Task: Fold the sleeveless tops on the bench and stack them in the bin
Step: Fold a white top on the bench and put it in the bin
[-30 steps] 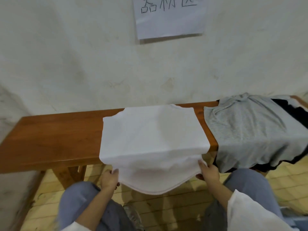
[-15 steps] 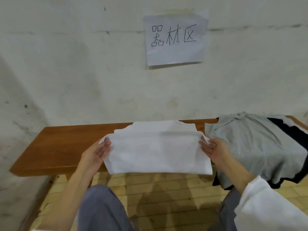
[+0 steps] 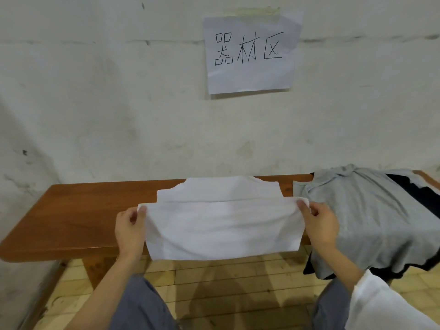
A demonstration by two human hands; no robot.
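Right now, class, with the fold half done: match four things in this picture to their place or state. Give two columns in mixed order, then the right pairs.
Column one:
1. white sleeveless top
2. grey top
3. black garment
4. paper sign

Column two:
A. taped to the wall
B. lying beneath another garment
C. pinched at two corners
D. topmost of the pile at the bench's right end

Pairs: 1-C, 2-D, 3-B, 4-A

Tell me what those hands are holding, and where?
The white top: the left hand pinches the folded layer's far left corner, the right hand its far right corner.
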